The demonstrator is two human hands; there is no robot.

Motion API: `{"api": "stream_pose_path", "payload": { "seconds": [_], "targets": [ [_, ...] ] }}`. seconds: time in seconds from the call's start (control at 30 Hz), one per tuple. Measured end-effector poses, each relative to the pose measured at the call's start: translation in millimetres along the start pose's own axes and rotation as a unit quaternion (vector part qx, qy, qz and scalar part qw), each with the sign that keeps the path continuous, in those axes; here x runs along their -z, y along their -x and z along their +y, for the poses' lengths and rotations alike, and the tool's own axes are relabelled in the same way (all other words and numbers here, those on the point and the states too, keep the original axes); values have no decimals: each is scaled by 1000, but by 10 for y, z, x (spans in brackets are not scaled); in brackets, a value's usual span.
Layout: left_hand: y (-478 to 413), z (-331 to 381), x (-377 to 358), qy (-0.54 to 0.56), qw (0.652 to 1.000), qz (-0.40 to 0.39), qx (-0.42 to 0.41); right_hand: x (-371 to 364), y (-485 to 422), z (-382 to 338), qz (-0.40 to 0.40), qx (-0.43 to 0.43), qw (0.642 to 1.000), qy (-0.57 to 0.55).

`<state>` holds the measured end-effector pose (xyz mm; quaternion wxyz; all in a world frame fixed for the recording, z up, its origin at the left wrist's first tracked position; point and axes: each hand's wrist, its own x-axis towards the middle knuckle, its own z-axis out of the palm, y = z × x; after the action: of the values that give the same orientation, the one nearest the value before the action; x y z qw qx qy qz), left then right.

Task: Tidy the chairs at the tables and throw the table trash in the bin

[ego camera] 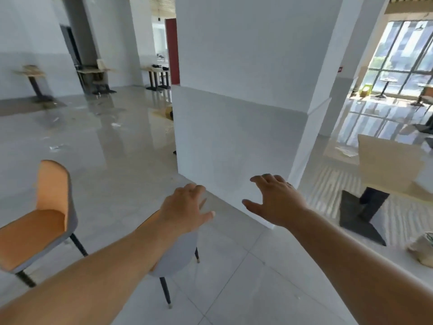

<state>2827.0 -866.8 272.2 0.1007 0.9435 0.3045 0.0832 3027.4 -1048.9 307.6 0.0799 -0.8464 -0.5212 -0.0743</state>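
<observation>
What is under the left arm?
A grey chair stands under the left hand. Its back and two dark legs show; the arm covers its seat.

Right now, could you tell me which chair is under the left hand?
The grey-backed chair is; the left hand is over its backrest. The orange chair stands apart, further left.

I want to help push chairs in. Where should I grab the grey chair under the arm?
Probably the top edge of the grey chair's backrest, coming from above and behind. Its rounded back faces the person, right under the left hand, so the rim is nearest.
</observation>
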Motion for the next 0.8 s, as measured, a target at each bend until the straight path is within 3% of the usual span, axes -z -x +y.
{"api": "stream_pose_path", "payload": {
  "seconds": [0.23, 0.47, 0.63, 0.8],
  "targets": [
    [-1385, -528, -641, 38, 996, 6, 83, -850, -1813, 53, -33, 103, 994, -6],
    [-2583, -1198, -1188, 89, 979, -23, 179, -1556, -3323, 229, -120, 183, 976, 12],
    [-2852, -1470, -1614, 97, 960, -45, 260, -2143, -4068, 364, -162, 221, 961, -28],
    [-2735, -1571, -2132, 99, 915, -87, 383, -3006, -4480, 317, -230, 327, 915, -59]
  ]
}}
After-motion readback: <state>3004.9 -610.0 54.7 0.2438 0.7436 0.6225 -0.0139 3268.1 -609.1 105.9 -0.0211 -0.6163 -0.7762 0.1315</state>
